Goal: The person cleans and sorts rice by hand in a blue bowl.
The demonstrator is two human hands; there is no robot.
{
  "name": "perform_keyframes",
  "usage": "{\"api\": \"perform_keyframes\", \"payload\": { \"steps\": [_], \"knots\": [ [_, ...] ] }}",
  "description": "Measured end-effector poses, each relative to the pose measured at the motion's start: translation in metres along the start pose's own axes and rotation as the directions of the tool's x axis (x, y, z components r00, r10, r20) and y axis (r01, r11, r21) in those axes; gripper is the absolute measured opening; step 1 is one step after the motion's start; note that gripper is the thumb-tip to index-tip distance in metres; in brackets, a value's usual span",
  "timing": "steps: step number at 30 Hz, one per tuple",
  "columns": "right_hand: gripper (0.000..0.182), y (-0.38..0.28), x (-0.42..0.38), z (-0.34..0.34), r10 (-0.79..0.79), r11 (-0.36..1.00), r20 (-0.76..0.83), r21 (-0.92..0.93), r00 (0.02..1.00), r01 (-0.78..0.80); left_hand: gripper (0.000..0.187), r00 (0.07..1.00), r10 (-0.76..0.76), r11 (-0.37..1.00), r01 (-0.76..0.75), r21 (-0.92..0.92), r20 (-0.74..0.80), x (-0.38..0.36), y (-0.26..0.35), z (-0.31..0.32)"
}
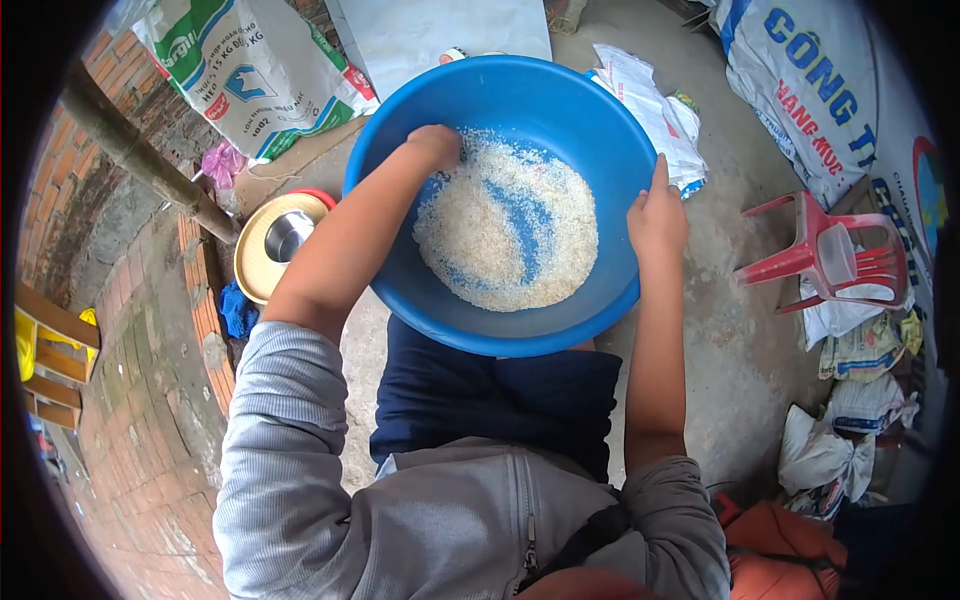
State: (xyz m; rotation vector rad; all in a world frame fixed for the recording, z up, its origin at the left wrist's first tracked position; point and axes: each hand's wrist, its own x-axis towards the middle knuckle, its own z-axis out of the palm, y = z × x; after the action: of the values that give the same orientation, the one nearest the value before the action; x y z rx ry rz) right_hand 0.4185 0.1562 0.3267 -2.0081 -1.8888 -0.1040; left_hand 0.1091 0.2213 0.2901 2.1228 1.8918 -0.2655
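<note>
A wide blue plastic basin rests over my lap, tilted slightly towards me. White grains that look like rice lie spread across its bottom, with a curved bare streak near the middle. My left hand is inside the basin at the upper left edge of the grains. It is curled closed, and its fingertips are hidden, so what they hold does not show. At the right side, my right hand grips the basin's rim, one finger stretched up along the outside.
Left of the basin, a metal bowl sits on a tan round tray, near a bamboo pole. A red plastic chair stands at right. Printed sacks and white bags line the sides.
</note>
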Motion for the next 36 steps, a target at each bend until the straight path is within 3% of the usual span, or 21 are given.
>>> {"api": "perform_keyframes", "payload": {
  "steps": [2, 4, 5, 6, 8, 11, 13, 14, 17, 19, 20, 21, 22, 23, 24, 25, 26, 27, 29, 32, 36],
  "knots": [
    [0.063, -0.006, 0.006, 0.003, -0.021, 1.0, 0.029, -0.007, 0.999, 0.021, 0.02, 0.901, -0.007, 0.987, -0.064, 0.148, 0.435, -0.013, -0.008, -0.001],
    [0.063, -0.016, 0.015, 0.003, -0.039, 0.999, 0.047, -0.011, 0.998, 0.04, 0.024, 0.63, -0.003, 0.972, -0.182, 0.152, 0.777, -0.034, 0.024, 0.005],
    [0.064, -0.019, 0.018, 0.004, -0.065, 0.997, 0.055, -0.024, 0.996, 0.067, 0.026, 0.495, -0.048, 0.997, -0.034, 0.074, 0.868, -0.02, 0.029, 0.041],
    [0.065, -0.021, 0.02, 0.002, -0.086, 0.995, 0.064, -0.042, 0.994, 0.089, 0.026, 0.483, 0.031, 0.975, -0.209, 0.081, 0.875, -0.027, 0.049, 0.052],
    [0.06, -0.024, 0.018, -0.003, -0.043, 0.999, 0.092, -0.009, 0.995, 0.044, 0.032, 0.371, 0.179, 0.971, -0.216, -0.102, 0.911, -0.026, 0.078, 0.072],
    [0.061, -0.019, 0.01, -0.006, -0.035, 0.999, 0.065, 0.01, 0.997, 0.034, 0.03, 0.51, 0.44, 0.884, -0.101, -0.456, 0.739, -0.021, 0.081, 0.066],
    [0.062, -0.01, 0.002, -0.004, -0.031, 0.999, 0.012, -0.023, 0.999, 0.032, 0.023, 0.836, 0.475, 0.709, -0.18, -0.682, 0.273, -0.003, 0.062, 0.056],
    [0.062, -0.007, 0.0, -0.004, -0.042, 0.999, 0.009, -0.028, 0.999, 0.042, 0.024, 0.874, 0.477, 0.801, -0.386, -0.457, 0.098, 0.006, 0.049, 0.046],
    [0.059, 0.005, -0.001, -0.005, -0.054, 0.989, -0.021, 0.135, 0.998, 0.056, 0.027, 0.929, 0.235, 0.926, -0.302, -0.224, -0.285, -0.03, 0.01, -0.013],
    [0.057, 0.018, -0.003, 0.001, -0.111, 0.924, -0.077, 0.36, 0.991, 0.131, 0.038, 0.787, 0.102, 0.951, -0.256, -0.172, -0.609, -0.07, -0.021, -0.038],
    [0.057, 0.026, -0.006, 0.009, -0.108, 0.918, -0.082, 0.375, 0.991, 0.131, 0.056, 0.727, -0.128, 0.767, -0.358, -0.533, -0.674, -0.1, -0.034, -0.034],
    [0.056, 0.035, -0.005, 0.017, -0.082, 0.718, 0.011, 0.694, 0.997, 0.051, 0.071, 0.768, -0.095, 0.761, -0.354, -0.544, -0.633, -0.116, -0.032, -0.029],
    [0.056, 0.039, -0.005, 0.023, -0.096, 0.417, 0.104, 0.907, 0.99, -0.055, 0.077, 0.652, -0.053, 0.956, -0.185, -0.227, -0.756, -0.117, -0.038, -0.007],
    [0.056, 0.038, -0.009, 0.025, -0.007, 0.173, 0.253, 0.953, 0.967, -0.248, 0.078, 0.662, -0.135, 0.989, 0.043, -0.142, -0.738, -0.125, -0.035, 0.009],
    [0.056, 0.04, -0.011, 0.028, -0.014, 0.166, 0.244, 0.957, 0.97, -0.238, 0.08, 0.651, -0.217, 0.962, 0.268, -0.048, -0.727, -0.127, -0.034, 0.021],
    [0.054, 0.044, -0.012, 0.03, 0.041, 0.112, 0.311, 0.943, 0.95, -0.314, 0.072, 0.687, -0.543, 0.726, 0.094, -0.681, -0.483, -0.107, -0.051, 0.043],
    [0.052, 0.046, -0.012, 0.034, 0.092, 0.054, 0.378, 0.922, 0.921, -0.384, 0.064, 0.781, -0.617, 0.115, -0.034, -0.993, -0.098, -0.089, -0.07, 0.062],
    [0.052, 0.046, -0.012, 0.041, 0.09, 0.05, 0.369, 0.926, 0.925, -0.374, 0.064, 0.78, -0.617, 0.12, -0.044, -0.992, -0.109, -0.087, -0.075, 0.068],
    [0.047, 0.044, -0.014, 0.053, 0.27, -0.161, 0.361, 0.931, 0.893, -0.328, 0.043, 0.944, -0.3, -0.417, 0.002, -0.909, 0.14, -0.091, -0.076, 0.075],
    [0.043, 0.038, -0.017, 0.035, 0.283, -0.057, 0.366, 0.929, 0.886, -0.366, 0.028, 0.833, -0.543, -0.164, -0.225, -0.961, -0.102, -0.11, -0.046, 0.049],
    [0.038, 0.035, -0.022, 0.002, 0.213, -0.133, 0.174, 0.98, 0.961, -0.148, 0.024, 0.742, -0.595, -0.208, -0.512, -0.833, -0.308, -0.146, -0.02, 0.011]
  ]
}}
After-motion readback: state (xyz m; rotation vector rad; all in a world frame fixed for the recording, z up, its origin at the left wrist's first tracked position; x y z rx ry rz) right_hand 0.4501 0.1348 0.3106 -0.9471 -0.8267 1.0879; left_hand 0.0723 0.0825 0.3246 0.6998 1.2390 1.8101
